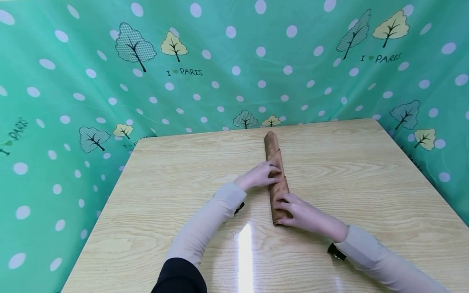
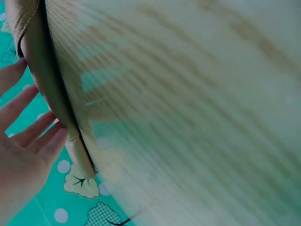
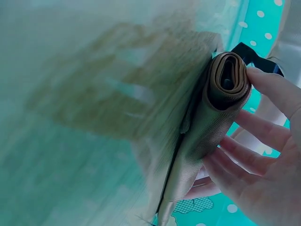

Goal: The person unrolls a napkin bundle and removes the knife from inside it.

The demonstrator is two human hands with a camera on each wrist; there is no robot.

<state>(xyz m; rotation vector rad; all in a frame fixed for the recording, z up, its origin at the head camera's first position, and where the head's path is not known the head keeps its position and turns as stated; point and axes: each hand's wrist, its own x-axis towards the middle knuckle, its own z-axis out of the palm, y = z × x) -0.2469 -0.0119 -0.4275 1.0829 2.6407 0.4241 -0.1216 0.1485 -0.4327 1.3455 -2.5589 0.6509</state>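
Observation:
A long brown roll of smooth, slightly shiny cloth lies on the wooden table, its narrow far end pointing away from me. Diagonal folds cross it, and the spiral of its layers shows at the near end in the right wrist view. My left hand touches the roll about halfway along, fingertips against its surface. Nearer to me, my right hand rests on the roll, thumb by the coiled end and the other fingers spread along it. In the right wrist view, all digits of the right hand lie along one side of the cloth.
The light wood-grain table carries a bright light reflection at its front. Behind and beside it hangs a green curtain with white dots and printed trees. Small black devices sit under the sleeve cuffs.

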